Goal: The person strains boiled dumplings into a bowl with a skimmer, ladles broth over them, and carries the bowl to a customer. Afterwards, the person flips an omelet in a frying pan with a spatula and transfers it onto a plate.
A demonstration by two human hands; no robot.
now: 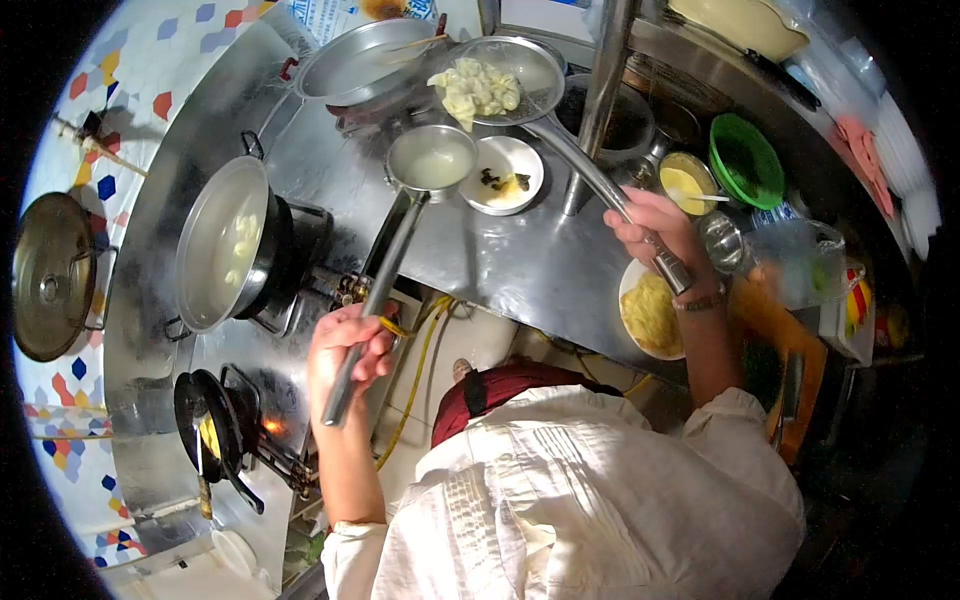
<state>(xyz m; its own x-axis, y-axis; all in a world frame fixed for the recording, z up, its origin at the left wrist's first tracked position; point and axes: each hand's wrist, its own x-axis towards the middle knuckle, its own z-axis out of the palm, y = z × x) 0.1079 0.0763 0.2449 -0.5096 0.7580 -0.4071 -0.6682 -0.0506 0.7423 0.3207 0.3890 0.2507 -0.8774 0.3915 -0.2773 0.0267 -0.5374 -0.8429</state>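
Observation:
My left hand (350,350) is wrapped round the long handle of a metal ladle (395,250). Cloudy liquid fills the ladle's cup, which is level beside a white bowl (538,165) with dark bits and something yellowish in it. My right hand (655,235) grips the steel handle of a strainer (538,80). A heap of pale wontons (476,90) lies in the strainer, bunched toward its left side. The strainer is beyond the white bowl and to the right of the ladle's cup; whether it touches anything beneath is not clear.
On the left stands a pot (200,290) of cloudy water with several pale pieces. Nearer, a small black pan (188,400) holds something yellow beside a flame. A wide pan (330,85), metal post (605,90), green basket (740,130) and plate of yellow food (652,310) surround the counter.

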